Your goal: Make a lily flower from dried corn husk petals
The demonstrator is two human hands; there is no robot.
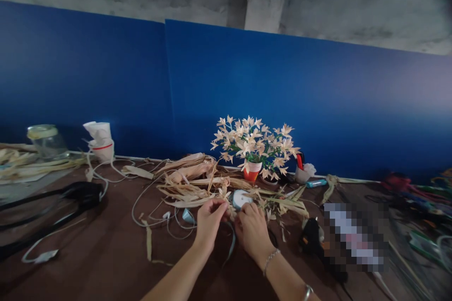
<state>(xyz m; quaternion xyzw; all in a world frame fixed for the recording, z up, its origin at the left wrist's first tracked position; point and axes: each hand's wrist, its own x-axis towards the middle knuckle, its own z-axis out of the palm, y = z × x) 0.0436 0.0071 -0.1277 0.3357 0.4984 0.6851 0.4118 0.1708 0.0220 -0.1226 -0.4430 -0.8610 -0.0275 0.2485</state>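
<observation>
Left hand (209,222) and right hand (251,229) sit close together at the table's near side, fingers pressed together, pinching a small bunch of dried husk strips (230,210) between them; the exact grip is hidden by the fingers. Two thin bracelets (270,260) are on the right arm. Pale blue ribbon (230,245) hangs at 6 from near the hands. Ribbon roll (241,199) lies just past the fingers at 12, touching loose husk. Glue gun (310,237) lies at 3, partly beside a pixelated, unreadable patch. White cord (151,214) loops across the brown table (88,237) at 9. Husk pile (187,179) is at 11, with more strips running to 1. Further out at 12, a bouquet of pale husk flowers (253,143) stands in an orange cup (252,171). Red-handled tool (300,161) stands just right of it, exact type unclear. Black cable (74,197) lies at 9, far left. Stacked white cups (100,140) and a glass jar (47,141) stand at 10, near another husk heap (21,162). Blue panel (247,80) runs along the back.
</observation>
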